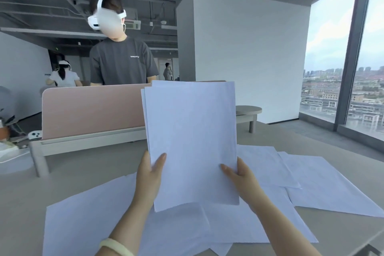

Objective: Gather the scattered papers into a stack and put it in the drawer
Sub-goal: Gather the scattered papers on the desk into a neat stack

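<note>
Holding partial stack (pixel 191 141) upright over table (pixel 20 203), lower edge down, probably for tapping square. Fanned at top corners, not aligned. Clamped on left edge by left hand (pixel 150 172), on right edge by right hand (pixel 236 174), thumbs in front, fingers hidden behind. Gripping low on both sides, likely to stop slipping. Lying flat and overlapping beneath and right of stack: loose sheets (pixel 324 185), not yet gathered. No drawer in view.
</note>
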`<state>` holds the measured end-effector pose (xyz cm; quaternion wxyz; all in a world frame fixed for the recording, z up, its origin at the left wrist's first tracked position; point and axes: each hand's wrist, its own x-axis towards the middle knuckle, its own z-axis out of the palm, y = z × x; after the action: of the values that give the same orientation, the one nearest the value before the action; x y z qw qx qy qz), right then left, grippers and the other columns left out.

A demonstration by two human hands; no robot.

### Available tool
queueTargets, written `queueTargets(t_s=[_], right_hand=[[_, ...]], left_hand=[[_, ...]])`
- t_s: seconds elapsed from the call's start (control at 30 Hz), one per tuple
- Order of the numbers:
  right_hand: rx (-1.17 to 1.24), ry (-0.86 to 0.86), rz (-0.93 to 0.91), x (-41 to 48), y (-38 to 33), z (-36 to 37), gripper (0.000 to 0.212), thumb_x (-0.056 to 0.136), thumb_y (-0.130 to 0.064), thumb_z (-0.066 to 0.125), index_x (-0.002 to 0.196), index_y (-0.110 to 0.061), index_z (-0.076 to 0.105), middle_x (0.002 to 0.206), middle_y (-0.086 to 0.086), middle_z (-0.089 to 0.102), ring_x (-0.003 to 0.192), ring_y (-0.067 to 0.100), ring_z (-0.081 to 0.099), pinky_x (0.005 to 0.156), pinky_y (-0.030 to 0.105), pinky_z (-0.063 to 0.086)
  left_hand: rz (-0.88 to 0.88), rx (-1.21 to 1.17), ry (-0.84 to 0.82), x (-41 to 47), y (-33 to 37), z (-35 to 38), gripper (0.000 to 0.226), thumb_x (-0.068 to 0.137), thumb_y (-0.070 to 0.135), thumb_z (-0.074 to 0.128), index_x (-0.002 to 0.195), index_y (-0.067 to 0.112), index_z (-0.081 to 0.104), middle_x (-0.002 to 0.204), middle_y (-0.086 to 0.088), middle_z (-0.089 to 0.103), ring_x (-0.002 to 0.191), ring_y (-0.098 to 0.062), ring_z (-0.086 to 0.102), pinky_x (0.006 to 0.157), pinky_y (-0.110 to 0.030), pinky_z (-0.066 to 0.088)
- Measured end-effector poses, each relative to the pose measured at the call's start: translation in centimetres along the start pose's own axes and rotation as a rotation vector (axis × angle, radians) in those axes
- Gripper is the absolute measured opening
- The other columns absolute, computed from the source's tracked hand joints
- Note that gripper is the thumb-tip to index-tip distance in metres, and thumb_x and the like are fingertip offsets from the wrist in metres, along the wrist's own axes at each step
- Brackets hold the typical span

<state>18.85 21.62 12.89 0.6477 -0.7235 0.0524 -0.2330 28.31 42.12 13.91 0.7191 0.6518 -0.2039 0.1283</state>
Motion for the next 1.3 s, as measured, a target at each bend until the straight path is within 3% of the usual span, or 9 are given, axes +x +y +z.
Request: queueTargets(t_s=[0.17, 0.27, 0.4, 0.53, 0.67, 0.77, 0.97, 1.1, 1.3], right_hand=[[0.013, 0.027, -0.040, 0.2, 0.4, -0.3, 0.031, 0.089, -0.023, 0.064, 0.119, -0.028, 0.056, 0.113, -0.011, 0.068, 0.104, 0.009, 0.066, 0.089, 0.032, 0.054], [0.040, 0.097, -0.060, 0.2, 0.8, 0.5, 0.036, 0.090, -0.023, 0.063, 0.124, -0.026, 0.051, 0.117, -0.010, 0.065, 0.107, 0.010, 0.063, 0.093, 0.034, 0.051], [0.025, 0.179, -0.083, 0.0, 0.9, 1.5, 0.019, 0.096, -0.020, 0.051, 0.115, -0.021, 0.052, 0.104, -0.010, 0.065, 0.097, 0.013, 0.064, 0.081, 0.028, 0.052], [-0.013, 0.135, -0.061, 0.0, 1.3, 1.4, 0.014, 0.097, -0.019, 0.049, 0.110, -0.023, 0.052, 0.100, -0.014, 0.063, 0.086, -0.004, 0.062, 0.067, 0.010, 0.048], [-0.095, 0.030, 0.025, 1.1, 1.8, 0.0, 0.013, 0.094, -0.022, 0.054, 0.104, -0.015, 0.057, 0.106, 0.008, 0.066, 0.094, 0.023, 0.065, 0.083, 0.035, 0.053], [-0.087, -0.001, 0.098, 2.7, 2.4, -2.1, 0.014, 0.095, -0.019, 0.054, 0.108, -0.013, 0.055, 0.105, 0.015, 0.067, 0.078, 0.021, 0.064, 0.069, 0.031, 0.052], [-0.966, 0.183, 0.269, 4.5, 7.6, -6.6, 0.070, 0.086, -0.053, 0.055, 0.142, -0.018, 0.031, 0.137, 0.007, 0.049, 0.132, 0.027, 0.037, 0.108, 0.038, 0.028], [-1.020, 0.116, 0.242, 6.5, 7.7, -5.2, 0.085, 0.080, -0.065, 0.054, 0.145, -0.018, 0.025, 0.139, 0.005, 0.047, 0.134, 0.026, 0.035, 0.112, 0.039, 0.022], [-0.963, 0.204, 0.443, 9.5, 7.7, -2.8, 0.076, 0.079, -0.064, 0.056, 0.133, -0.015, 0.035, 0.133, 0.006, 0.047, 0.128, 0.029, 0.036, 0.102, 0.037, 0.030]], left_hand=[[-0.091, 0.019, 0.002, -1.2, 0.0, 0.1, 0.021, 0.086, 0.024, 0.068, 0.100, 0.029, 0.052, 0.105, 0.011, 0.065, 0.096, -0.005, 0.063, 0.075, -0.025, 0.048], [-0.105, 0.042, -0.018, -2.0, -0.2, 0.0, 0.022, 0.083, 0.032, 0.068, 0.101, 0.032, 0.054, 0.106, 0.012, 0.066, 0.100, -0.008, 0.064, 0.084, -0.031, 0.050], [-0.106, 0.089, -0.016, -2.8, 0.1, 0.4, 0.013, 0.092, 0.025, 0.058, 0.099, 0.035, 0.054, 0.108, 0.014, 0.065, 0.103, -0.007, 0.062, 0.090, -0.033, 0.048], [-0.096, 0.147, -0.023, -3.6, 0.0, 0.2, 0.018, 0.096, 0.019, 0.051, 0.102, 0.035, 0.053, 0.105, 0.020, 0.062, 0.100, 0.001, 0.058, 0.081, -0.023, 0.045], [-0.074, 0.191, 0.021, -4.0, 0.7, -0.8, 0.015, 0.096, 0.014, 0.050, 0.104, 0.024, 0.058, 0.099, 0.016, 0.064, 0.091, -0.002, 0.061, 0.072, -0.022, 0.046], [-0.114, 0.214, 0.059, -3.6, 0.6, -2.0, 0.017, 0.095, 0.014, 0.051, 0.095, 0.028, 0.059, 0.095, 0.012, 0.065, 0.084, -0.007, 0.060, 0.067, -0.025, 0.045], [-0.464, 0.323, 0.038, -4.4, -3.0, -4.3, 0.007, 0.090, 0.011, 0.056, 0.089, 0.016, 0.061, 0.085, -0.002, 0.060, 0.070, -0.017, 0.054, 0.059, -0.027, 0.037], [-0.549, 0.387, 0.038, -4.4, -4.1, -4.8, 0.013, 0.084, 0.008, 0.060, 0.097, 0.008, 0.063, 0.089, -0.012, 0.063, 0.079, -0.027, 0.059, 0.070, -0.032, 0.042], [-0.534, 0.402, 0.019, -4.5, -4.5, -4.3, 0.024, 0.076, 0.015, 0.060, 0.099, 0.007, 0.064, 0.092, -0.012, 0.068, 0.086, -0.032, 0.066, 0.073, -0.034, 0.046]])
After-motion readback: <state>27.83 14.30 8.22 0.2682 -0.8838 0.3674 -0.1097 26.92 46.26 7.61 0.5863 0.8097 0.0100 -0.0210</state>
